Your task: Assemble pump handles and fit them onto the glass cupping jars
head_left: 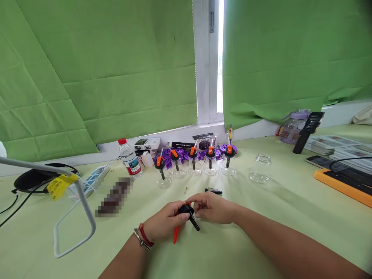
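My left hand is closed around a black lid with a black stem and an orange lever sticking out towards me. My right hand has its fingers bent together at the far side of the lid, the index fingertip on its reddish-orange top. Whatever those fingers pinch is hidden. Just beyond my hands lie a small black part with a spring and some tiny metal bits. Farther back, several clear glass jars carry similar black lids with orange levers.
An open glass jar stands right of the lidded row. A water bottle, small boxes and purple plastic pieces are behind. At left are a power strip and a grey metal frame; at right, an orange-cased device.
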`<action>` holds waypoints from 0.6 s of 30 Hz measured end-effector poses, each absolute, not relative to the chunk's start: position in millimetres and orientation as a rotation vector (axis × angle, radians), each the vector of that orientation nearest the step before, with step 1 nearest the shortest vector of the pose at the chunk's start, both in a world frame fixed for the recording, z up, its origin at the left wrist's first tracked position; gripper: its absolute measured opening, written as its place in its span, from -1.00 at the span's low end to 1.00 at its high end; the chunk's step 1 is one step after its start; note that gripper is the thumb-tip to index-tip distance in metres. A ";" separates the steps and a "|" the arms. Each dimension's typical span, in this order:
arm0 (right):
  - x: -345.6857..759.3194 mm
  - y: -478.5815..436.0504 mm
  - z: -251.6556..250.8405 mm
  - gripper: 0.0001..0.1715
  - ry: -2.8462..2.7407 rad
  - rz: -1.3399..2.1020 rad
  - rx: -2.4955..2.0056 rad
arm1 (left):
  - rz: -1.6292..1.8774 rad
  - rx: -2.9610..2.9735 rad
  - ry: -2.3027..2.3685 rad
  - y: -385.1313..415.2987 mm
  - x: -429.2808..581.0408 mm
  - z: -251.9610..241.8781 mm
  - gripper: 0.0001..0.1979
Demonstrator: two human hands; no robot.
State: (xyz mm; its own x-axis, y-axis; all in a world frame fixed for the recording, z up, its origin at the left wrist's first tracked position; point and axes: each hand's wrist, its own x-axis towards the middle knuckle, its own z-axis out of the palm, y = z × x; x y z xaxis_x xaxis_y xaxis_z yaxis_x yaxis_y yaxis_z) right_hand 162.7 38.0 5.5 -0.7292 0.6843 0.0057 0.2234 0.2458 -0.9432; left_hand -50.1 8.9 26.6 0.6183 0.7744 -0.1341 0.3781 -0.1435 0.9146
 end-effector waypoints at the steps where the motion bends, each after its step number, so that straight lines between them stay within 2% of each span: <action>1: 163.3 38.1 6.5 -0.51 -2.096 1.508 -0.832 | 0.454 1.695 0.903 9.2 -51.2 26.5 -0.68; 3: 164.4 37.3 9.7 -0.60 -2.145 1.414 -0.819 | 0.437 1.571 0.812 9.1 -53.7 25.3 -0.68; 8: 163.5 29.4 17.6 -0.72 -2.334 0.903 -0.586 | 0.394 1.285 0.698 4.6 -57.0 20.2 -0.67; 13: 160.7 25.6 16.3 -0.71 -2.390 0.692 -0.565 | 0.506 1.129 0.639 3.1 -56.6 18.3 -0.63; 18: 157.4 25.6 14.1 -0.79 -2.487 0.543 -0.666 | 0.537 1.097 0.582 5.9 -61.8 21.1 -0.64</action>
